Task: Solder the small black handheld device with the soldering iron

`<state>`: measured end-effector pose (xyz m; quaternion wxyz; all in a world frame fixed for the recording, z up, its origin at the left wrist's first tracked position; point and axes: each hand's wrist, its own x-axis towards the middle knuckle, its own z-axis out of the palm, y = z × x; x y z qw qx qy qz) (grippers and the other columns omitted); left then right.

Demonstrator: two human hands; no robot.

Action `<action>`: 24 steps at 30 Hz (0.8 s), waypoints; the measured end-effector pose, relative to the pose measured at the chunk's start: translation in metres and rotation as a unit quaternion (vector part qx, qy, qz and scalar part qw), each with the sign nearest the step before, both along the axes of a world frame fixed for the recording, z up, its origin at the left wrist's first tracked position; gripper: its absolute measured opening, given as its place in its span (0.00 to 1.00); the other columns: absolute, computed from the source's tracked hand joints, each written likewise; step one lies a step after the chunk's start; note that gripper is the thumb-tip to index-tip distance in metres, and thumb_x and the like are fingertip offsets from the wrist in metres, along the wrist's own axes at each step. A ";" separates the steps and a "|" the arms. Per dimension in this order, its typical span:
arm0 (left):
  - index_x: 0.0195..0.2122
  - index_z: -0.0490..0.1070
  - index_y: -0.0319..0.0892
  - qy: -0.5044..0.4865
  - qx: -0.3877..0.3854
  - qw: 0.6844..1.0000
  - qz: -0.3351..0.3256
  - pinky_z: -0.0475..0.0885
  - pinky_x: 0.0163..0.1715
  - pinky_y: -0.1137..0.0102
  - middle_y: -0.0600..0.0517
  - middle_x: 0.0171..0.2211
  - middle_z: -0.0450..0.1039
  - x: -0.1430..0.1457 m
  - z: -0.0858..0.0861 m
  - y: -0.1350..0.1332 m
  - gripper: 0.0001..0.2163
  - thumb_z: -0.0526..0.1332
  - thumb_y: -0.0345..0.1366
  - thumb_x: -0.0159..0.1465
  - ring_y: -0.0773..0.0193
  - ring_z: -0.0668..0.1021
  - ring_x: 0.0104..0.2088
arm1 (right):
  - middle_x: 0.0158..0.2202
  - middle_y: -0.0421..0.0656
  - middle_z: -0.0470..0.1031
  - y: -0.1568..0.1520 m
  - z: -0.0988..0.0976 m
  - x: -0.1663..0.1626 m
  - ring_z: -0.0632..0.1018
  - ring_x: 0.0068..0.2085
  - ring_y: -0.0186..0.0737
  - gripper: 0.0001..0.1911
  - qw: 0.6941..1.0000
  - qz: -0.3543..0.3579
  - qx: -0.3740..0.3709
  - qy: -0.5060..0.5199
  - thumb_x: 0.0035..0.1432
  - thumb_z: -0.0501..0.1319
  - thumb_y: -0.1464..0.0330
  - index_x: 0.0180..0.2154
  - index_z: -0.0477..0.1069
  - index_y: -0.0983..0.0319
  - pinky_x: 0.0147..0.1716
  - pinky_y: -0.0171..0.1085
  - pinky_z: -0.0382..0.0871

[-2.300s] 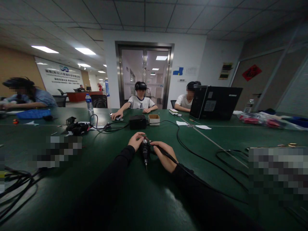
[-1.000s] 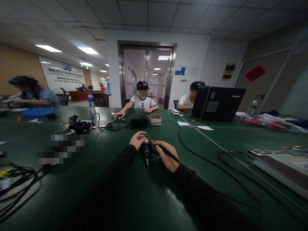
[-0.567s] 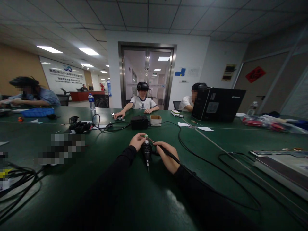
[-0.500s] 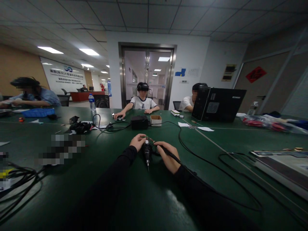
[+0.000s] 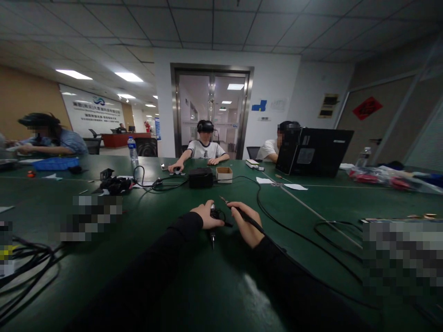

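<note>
Near the middle of the green table [image 5: 180,276], my left hand [image 5: 207,216] is closed around a black tool with a thin metal tip [image 5: 212,240]. The tip points toward me, and a black cord bunches beside the tool's body. My fingers cover most of that body. My right hand [image 5: 247,223] grips a soldering iron [image 5: 246,216] like a pen, its bare tip pointing up and left, apart from the other tool. The iron's black cable runs back along my right sleeve.
Ahead stand a black box [image 5: 200,177] and a small open carton [image 5: 224,174]. A black computer case [image 5: 314,151] is at the right. Cables [image 5: 290,230] loop across the right side, with more coiled at the left [image 5: 31,263]. Other people sit across the table.
My left hand has moved from the tool's far end down over its body. My right hand has drawn slightly right, taking the iron's tip away from the tool's far end.
</note>
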<state>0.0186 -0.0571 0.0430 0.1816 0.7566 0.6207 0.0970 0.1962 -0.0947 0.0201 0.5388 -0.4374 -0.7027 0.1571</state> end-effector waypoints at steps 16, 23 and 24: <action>0.56 0.65 0.48 -0.072 0.060 0.996 0.010 0.70 0.44 0.62 0.44 0.44 0.74 -0.036 -0.015 -0.018 0.39 0.69 0.38 0.38 0.46 0.77 0.43 | 0.42 0.43 0.78 -0.004 -0.010 -0.008 0.77 0.44 0.43 0.12 0.999 0.036 0.014 -0.028 0.62 0.54 0.65 0.41 0.75 0.58 0.46 0.39 0.69; 0.56 0.65 0.50 -0.074 0.060 0.994 0.057 0.70 0.44 0.65 0.49 0.46 0.75 -0.135 -0.012 -0.071 0.37 0.65 0.35 0.41 0.52 0.78 0.43 | 0.40 0.42 0.78 -0.007 -0.010 -0.010 0.77 0.38 0.41 0.12 0.999 0.042 -0.018 -0.022 0.62 0.55 0.64 0.41 0.75 0.58 0.40 0.37 0.70; 0.57 0.65 0.50 -0.076 0.063 0.993 0.066 0.70 0.45 0.66 0.50 0.46 0.76 -0.148 -0.010 -0.080 0.36 0.64 0.35 0.42 0.53 0.78 0.44 | 0.39 0.42 0.78 -0.007 -0.010 -0.011 0.77 0.38 0.41 0.12 0.999 0.040 -0.016 -0.022 0.62 0.55 0.64 0.41 0.75 0.58 0.39 0.37 0.70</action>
